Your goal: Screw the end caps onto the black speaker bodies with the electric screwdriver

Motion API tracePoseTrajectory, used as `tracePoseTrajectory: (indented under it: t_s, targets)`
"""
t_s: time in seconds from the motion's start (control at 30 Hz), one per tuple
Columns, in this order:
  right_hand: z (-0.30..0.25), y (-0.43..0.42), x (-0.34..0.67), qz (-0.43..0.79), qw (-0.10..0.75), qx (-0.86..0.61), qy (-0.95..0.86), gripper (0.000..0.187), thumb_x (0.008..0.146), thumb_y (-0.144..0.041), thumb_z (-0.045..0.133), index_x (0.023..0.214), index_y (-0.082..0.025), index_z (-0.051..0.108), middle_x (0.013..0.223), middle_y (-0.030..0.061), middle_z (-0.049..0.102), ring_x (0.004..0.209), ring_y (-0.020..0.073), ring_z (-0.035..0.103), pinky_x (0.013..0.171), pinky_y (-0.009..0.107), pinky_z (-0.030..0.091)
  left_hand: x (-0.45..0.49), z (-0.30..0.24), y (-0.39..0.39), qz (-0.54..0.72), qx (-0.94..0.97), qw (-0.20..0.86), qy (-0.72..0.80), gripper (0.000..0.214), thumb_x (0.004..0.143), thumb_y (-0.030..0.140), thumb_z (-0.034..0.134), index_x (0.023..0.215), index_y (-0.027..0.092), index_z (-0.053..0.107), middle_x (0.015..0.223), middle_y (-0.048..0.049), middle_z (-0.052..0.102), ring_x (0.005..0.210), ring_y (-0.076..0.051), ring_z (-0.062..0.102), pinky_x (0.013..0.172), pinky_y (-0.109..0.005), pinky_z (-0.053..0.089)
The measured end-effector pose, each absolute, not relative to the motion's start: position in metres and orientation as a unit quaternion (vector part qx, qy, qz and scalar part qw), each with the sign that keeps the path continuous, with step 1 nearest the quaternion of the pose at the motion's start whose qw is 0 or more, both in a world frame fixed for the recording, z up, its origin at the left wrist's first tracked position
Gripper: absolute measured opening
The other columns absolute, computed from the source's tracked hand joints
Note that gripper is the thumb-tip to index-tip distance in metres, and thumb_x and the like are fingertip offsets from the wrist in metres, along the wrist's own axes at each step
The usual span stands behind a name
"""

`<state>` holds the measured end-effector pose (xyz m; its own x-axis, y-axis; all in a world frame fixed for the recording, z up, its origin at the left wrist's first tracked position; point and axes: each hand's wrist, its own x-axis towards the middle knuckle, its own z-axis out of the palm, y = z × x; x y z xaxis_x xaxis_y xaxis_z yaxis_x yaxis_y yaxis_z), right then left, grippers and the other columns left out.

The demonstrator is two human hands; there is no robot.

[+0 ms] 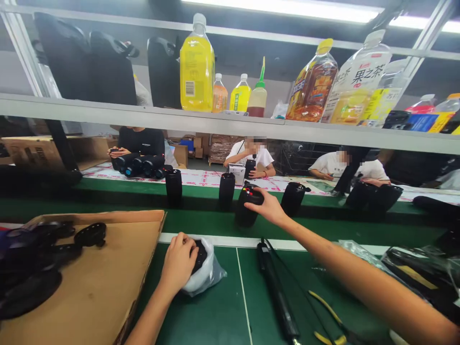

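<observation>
My right hand [268, 207] reaches out over the green line and grips the top of a black cylindrical device [246, 213] with small red and yellow spots on it, thumb on the near side. At a white plastic bag [206, 278] on the near bench is my left hand [180, 258], its fingers curled in at the bag's mouth over small black parts [200, 255]. Whatever those fingertips pinch is hidden. Similar black devices stand upright on either side, one [226, 189] to the left and another [293, 197] to the right.
A cardboard tray [108, 287] with black parts lies at left. An electric screwdriver [275, 292] and yellow-handled pliers [327, 306] lie at right, near plastic-wrapped parts [413, 273]. Overhead, a shelf [143, 114] carries bottles. Several people work across the line.
</observation>
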<state>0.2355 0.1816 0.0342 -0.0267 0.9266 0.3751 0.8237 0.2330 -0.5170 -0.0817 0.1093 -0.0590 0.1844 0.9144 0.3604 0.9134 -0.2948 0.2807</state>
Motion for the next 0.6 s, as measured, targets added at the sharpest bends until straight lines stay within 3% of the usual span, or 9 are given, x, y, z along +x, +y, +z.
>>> tracePoseTrajectory:
  t_s: [0.13, 0.27, 0.6]
  targets:
    - [0.017, 0.101, 0.209, 0.146, 0.291, -0.524, -0.787, 0.060, 0.096, -0.046, 0.064, 0.138, -0.008, 0.043, 0.114, 0.0120, 0.047, 0.102, 0.0152, 0.052, 0.095, 0.032, 0.051, -0.086, -0.058, 0.110, 0.220, 0.783, 0.019, 0.581, 0.025, 0.093, 0.032, 0.059, 0.111, 0.015, 0.062, 0.117, -0.0082, 0.063, 0.104, -0.022, 0.062, 0.089, -0.044, 0.053]
    - [-0.005, 0.049, 0.196, 0.144, 0.310, -0.482, -0.806, 0.076, 0.087, -0.062, 0.069, 0.137, -0.010, 0.045, 0.127, 0.0138, 0.039, 0.119, 0.0216, 0.042, 0.109, 0.042, 0.040, -0.090, -0.055, 0.113, 0.207, 0.799, 0.036, 0.564, 0.028, 0.092, 0.033, 0.060, 0.113, 0.015, 0.061, 0.117, -0.0084, 0.063, 0.103, -0.022, 0.063, 0.087, -0.043, 0.054]
    - [-0.012, 0.011, 0.198, 0.170, 0.338, -0.500, -0.779, 0.071, 0.082, -0.059, 0.075, 0.134, -0.016, 0.051, 0.127, 0.0102, 0.043, 0.115, 0.0205, 0.046, 0.106, 0.041, 0.042, -0.088, -0.059, 0.113, 0.288, 0.766, 0.053, 0.572, 0.029, 0.093, 0.032, 0.059, 0.116, 0.015, 0.060, 0.117, -0.0085, 0.063, 0.102, -0.022, 0.063, 0.087, -0.044, 0.054]
